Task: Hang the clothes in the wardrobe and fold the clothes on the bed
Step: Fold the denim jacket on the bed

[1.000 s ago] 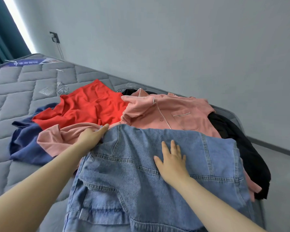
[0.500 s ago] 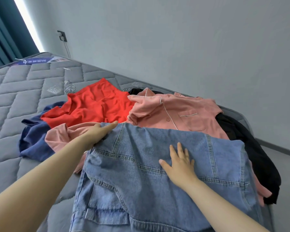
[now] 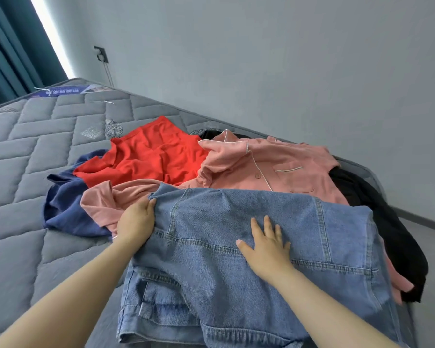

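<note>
A blue denim jacket (image 3: 236, 285) lies spread over a heap of clothes on the grey quilted mattress (image 3: 35, 172). My left hand (image 3: 136, 219) grips the jacket's upper left corner, thumb on top and fingers tucked under the fabric. My right hand (image 3: 266, 242) presses flat on the middle of the denim, fingers spread. Behind the jacket lie a pink pyjama shirt (image 3: 269, 169), a red garment (image 3: 148, 156), a navy garment (image 3: 65, 204) and a black garment (image 3: 377, 222), all partly covered.
A grey wall runs along the far side of the bed, with a socket (image 3: 101, 54) and hanging cable. Teal curtains (image 3: 8, 51) stand at the upper left. The mattress edge and bare floor (image 3: 432, 259) are at the right.
My left hand has drawn back from lying flat at the jacket's top edge and now grips its corner. The right hand stays pressed on the denim. The view shifted slightly.
</note>
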`<state>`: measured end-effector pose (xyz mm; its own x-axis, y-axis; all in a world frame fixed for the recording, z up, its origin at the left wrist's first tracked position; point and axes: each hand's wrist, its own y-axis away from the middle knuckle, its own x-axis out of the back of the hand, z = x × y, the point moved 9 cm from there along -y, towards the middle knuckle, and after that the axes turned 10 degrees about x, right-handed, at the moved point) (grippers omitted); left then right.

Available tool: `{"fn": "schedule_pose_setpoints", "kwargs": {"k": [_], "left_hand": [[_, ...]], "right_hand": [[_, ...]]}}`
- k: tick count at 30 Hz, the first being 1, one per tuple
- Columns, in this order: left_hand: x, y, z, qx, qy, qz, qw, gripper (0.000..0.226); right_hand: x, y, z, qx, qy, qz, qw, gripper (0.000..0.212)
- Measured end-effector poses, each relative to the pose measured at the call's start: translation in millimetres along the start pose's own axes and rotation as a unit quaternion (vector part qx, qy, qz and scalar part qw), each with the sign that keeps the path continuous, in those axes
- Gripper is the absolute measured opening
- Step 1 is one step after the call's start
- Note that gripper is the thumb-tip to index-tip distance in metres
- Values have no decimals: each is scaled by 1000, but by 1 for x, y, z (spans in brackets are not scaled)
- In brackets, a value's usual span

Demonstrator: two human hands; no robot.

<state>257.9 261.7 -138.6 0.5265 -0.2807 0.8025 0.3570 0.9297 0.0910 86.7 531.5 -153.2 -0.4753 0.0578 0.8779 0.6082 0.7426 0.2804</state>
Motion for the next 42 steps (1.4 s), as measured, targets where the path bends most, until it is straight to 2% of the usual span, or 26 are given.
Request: {"fn": "schedule_pose_setpoints", "kwargs": {"k": [4,6,8,9,12,15,18,21,23,26,29,31,33,35,37,40,42], "left_hand": [[3,4,-5,24,-31,33,999,42],[0,9,-20,74,-17,6,997,60],[-4,13,-36,111,-13,-39,993,76],[-5,14,-40,113,-7,-59,992,77],[-3,9,-36,91,45,-91,991,69],[8,-6,-9,52,119,-49,990,47],[5,-23,25,18,116,-45,992,34],[-8,-44,31,88,82,-83,989,47],[-11,-54,23,151,75,-90,982,46],[-6,-58,17,183,180,-36,966,24],[12,-49,3,226,310,67,921,22],[20,-49,-6,240,322,88,912,24],[15,-52,-19,285,268,67,918,31],[4,-54,-16,263,207,24,942,34],[1,-52,-2,187,163,-2,969,40],[14,-38,-5,119,133,5,984,55],[14,-23,-17,113,111,-34,987,54]], "right_hand": [[-6,18,-33,103,-47,37,993,64],[-18,25,-44,120,-87,8,989,62],[-25,27,-47,120,-71,-9,990,61],[-24,27,-48,120,-49,-13,991,61],[-21,24,-53,126,-1,-26,992,58],[-23,27,-54,133,8,-49,990,57],[-24,31,-52,136,-4,-50,989,60],[-21,29,-52,133,-15,-47,990,59],[-16,25,-53,131,-21,-44,990,55],[-13,22,-55,134,-15,-49,990,51],[-17,23,-52,136,-9,-66,988,54],[-22,21,-51,139,-7,-80,987,56],[-22,18,-52,142,-7,-83,986,54],[-18,14,-54,140,-16,-72,987,49],[-17,12,-54,134,-35,-68,988,47],[-17,13,-50,132,-64,-68,987,50],[-6,14,-49,126,-85,-25,988,50]]}}
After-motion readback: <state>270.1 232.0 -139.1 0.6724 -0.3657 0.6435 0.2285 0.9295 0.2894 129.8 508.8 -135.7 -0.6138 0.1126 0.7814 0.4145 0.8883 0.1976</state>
